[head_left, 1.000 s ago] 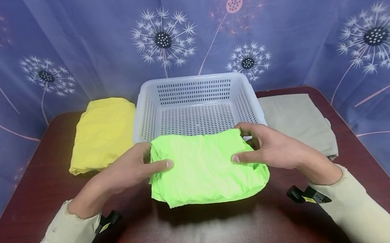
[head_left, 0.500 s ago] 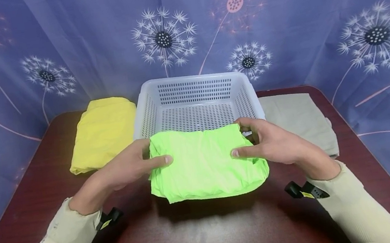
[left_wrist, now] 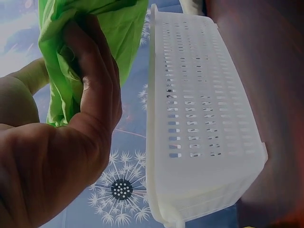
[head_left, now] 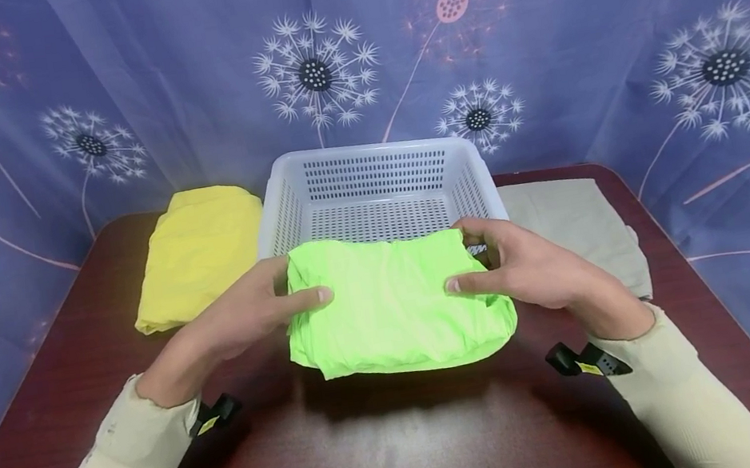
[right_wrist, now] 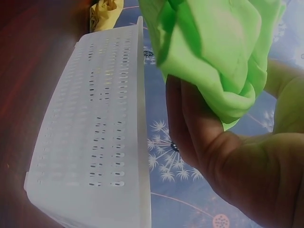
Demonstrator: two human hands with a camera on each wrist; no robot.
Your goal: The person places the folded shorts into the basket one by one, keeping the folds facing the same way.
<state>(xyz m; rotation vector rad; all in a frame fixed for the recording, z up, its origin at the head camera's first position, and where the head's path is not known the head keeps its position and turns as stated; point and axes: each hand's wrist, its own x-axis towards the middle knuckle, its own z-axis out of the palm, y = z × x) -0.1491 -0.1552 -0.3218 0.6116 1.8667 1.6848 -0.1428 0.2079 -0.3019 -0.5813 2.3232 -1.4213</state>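
Note:
A folded bright green cloth (head_left: pixel 393 304), possibly a garment, is held up off the table between both hands. My left hand (head_left: pixel 248 309) grips its left side, thumb on top and fingers behind and beneath. On the other side, my right hand (head_left: pixel 520 261) pinches it the same way. The green cloth overlaps the near rim of a white perforated plastic basket (head_left: pixel 373 151) in the head view. Both wrist views show the bundle above the level of the basket's rim, with layered folds visible at its ends and fingers curled under it.
Left of the basket lies a folded yellow cloth (head_left: pixel 200 256) on the dark red-brown table (head_left: pixel 408 455). A folded grey cloth (head_left: pixel 571 233) lies to the right. A blue curtain (head_left: pixel 376 48) with dandelion prints hangs behind the table.
Both hands have moved the green cloth slightly forward, toward the basket, so it covers more of the basket's near side. The basket and the other cloths stay put.

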